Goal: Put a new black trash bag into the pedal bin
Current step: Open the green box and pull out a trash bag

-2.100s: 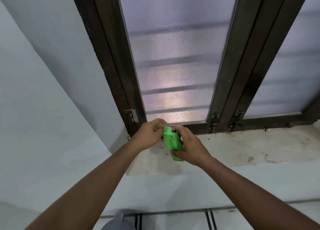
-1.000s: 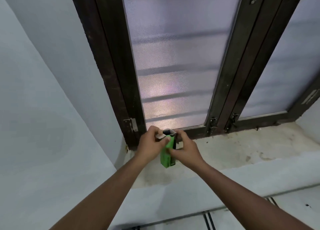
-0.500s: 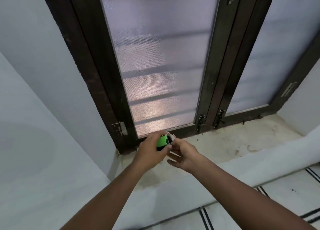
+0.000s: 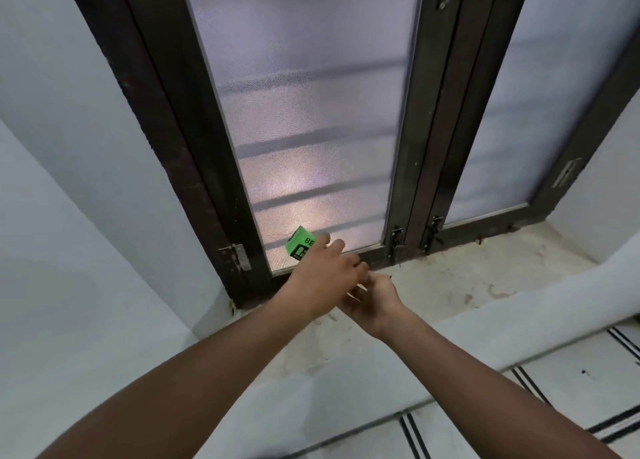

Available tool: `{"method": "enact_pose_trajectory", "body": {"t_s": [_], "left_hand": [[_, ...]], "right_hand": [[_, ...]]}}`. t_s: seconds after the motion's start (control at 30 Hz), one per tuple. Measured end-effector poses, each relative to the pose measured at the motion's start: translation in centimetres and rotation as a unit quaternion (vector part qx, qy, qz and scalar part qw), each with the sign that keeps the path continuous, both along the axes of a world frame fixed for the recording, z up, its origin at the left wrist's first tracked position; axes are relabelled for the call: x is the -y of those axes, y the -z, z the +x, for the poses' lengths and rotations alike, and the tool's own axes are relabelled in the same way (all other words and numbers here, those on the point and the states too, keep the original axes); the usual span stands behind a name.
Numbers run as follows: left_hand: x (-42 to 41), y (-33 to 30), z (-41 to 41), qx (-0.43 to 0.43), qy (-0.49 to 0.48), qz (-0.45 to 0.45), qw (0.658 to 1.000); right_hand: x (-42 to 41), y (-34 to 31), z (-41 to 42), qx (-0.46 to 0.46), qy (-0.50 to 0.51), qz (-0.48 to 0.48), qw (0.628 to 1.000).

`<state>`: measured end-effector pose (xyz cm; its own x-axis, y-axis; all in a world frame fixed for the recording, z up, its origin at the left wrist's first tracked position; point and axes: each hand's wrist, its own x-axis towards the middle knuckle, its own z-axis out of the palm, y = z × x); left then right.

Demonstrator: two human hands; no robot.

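Note:
A small bright green box with black print, the trash bag pack, is up against the bottom of the frosted window pane. My left hand grips it from the right, with the fingers wrapped over its side. My right hand is just below and to the right of the left, with its fingers blurred and tucked under the left hand's fingers. Whether it holds anything is hidden. No black bag and no pedal bin are in view.
A dark-framed window with frosted panes and latches fills the upper view. Below it runs a stained stone sill. White walls close in on the left and right. The tiled floor with black lines is at the lower right.
The green box has passed from both hands into my left hand alone and moved up and left against the pane. My right hand has dropped away from the box's open end.

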<state>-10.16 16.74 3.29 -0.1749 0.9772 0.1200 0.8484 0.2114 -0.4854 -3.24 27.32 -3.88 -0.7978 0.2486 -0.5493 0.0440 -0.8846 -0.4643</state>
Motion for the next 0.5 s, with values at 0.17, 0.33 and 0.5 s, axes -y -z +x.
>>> {"method": "enact_pose_trajectory", "body": {"t_s": [0.17, 0.33, 0.5], "left_hand": [[1.3, -0.7, -1.9, 0.038, -0.052, 0.044, 0.997], [4.8, 3.7, -4.2, 0.391, -0.269, 0.196, 0.858], [6.9, 9.6, -4.1, 0.401, -0.309, 0.099, 0.857]], "right_hand": [[-0.4, -0.1, 0.2, 0.018, 0.021, -0.001, 1.000], [-1.9, 0.7, 1.3, 0.087, 0.046, 0.155, 0.983], [-2.9, 1.3, 2.2, 0.127, 0.011, 0.353, 0.927]]}}
